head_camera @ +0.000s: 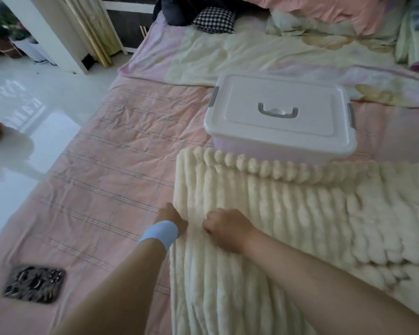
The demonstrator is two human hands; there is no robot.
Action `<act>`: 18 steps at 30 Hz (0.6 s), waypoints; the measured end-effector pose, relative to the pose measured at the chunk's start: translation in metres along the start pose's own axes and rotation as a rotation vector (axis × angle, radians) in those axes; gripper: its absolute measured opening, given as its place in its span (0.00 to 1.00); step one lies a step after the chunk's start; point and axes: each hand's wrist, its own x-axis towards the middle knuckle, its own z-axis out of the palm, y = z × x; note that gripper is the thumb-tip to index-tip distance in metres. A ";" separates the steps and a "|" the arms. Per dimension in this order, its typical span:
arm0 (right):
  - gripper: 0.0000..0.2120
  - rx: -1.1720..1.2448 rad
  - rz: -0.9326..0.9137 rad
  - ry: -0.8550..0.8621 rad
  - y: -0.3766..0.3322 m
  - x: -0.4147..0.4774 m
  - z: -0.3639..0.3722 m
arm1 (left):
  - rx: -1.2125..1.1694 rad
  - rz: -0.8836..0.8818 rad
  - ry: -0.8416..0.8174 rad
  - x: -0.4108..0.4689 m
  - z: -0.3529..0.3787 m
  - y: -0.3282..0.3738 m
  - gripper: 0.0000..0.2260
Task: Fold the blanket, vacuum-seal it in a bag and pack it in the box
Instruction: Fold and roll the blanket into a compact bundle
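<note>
This is a bedroom in a home. A wide bed (102,170) spread with a pink plaid sheet fills most of the view, with a pale floral quilt (228,56), a checkered cushion (214,19) and heaped pink bedding (336,10) at its far end. Beside it are a glossy white floor (34,105) and a yellowish curtain (94,27).

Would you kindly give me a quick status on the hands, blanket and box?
Left hand and right hand grip blanket at its left edge. Layered flat on bed. Box beyond it, lid on; no bag visible.

Glossy white floor (22,131) beside pink-sheeted bed (102,170)
</note>
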 end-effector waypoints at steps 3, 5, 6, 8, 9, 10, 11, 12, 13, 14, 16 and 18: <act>0.27 0.169 0.355 -0.223 -0.034 0.003 0.030 | -0.081 -0.101 -0.092 -0.003 0.024 -0.025 0.34; 0.45 0.133 0.408 -0.296 -0.038 -0.004 0.047 | -0.082 -0.047 -0.109 -0.005 0.035 -0.034 0.32; 0.48 0.109 0.392 -0.294 -0.034 -0.009 0.051 | -0.113 -0.015 -0.135 -0.007 0.038 -0.036 0.32; 0.49 0.096 0.363 -0.275 -0.022 -0.023 0.053 | -0.244 -0.025 -0.225 -0.014 0.043 -0.039 0.32; 0.49 0.094 0.356 -0.269 -0.018 -0.029 0.052 | -0.276 -0.039 -0.275 -0.021 0.044 -0.041 0.30; 0.48 0.082 0.348 -0.266 -0.015 -0.034 0.051 | -0.258 -0.045 -0.339 -0.030 0.045 -0.042 0.27; 0.47 0.067 0.339 -0.267 -0.017 -0.039 0.048 | -0.222 -0.046 -0.412 -0.038 0.048 -0.045 0.25; 0.44 0.044 0.325 -0.254 -0.021 -0.044 0.043 | -0.211 -0.029 -0.471 -0.046 0.052 -0.048 0.23; 0.40 0.020 0.308 -0.215 -0.026 -0.049 0.039 | -0.247 -0.012 -0.516 -0.054 0.055 -0.052 0.22; 0.35 0.012 0.292 -0.163 -0.032 -0.054 0.037 | -0.310 0.016 -0.524 -0.060 0.059 -0.055 0.22; 0.28 0.108 0.260 -0.113 -0.051 -0.068 0.030 | -0.451 0.058 -0.450 -0.073 0.060 -0.061 0.22; 0.38 0.347 0.301 -0.224 -0.074 -0.085 0.026 | -0.679 0.037 -0.388 -0.091 0.053 -0.069 0.20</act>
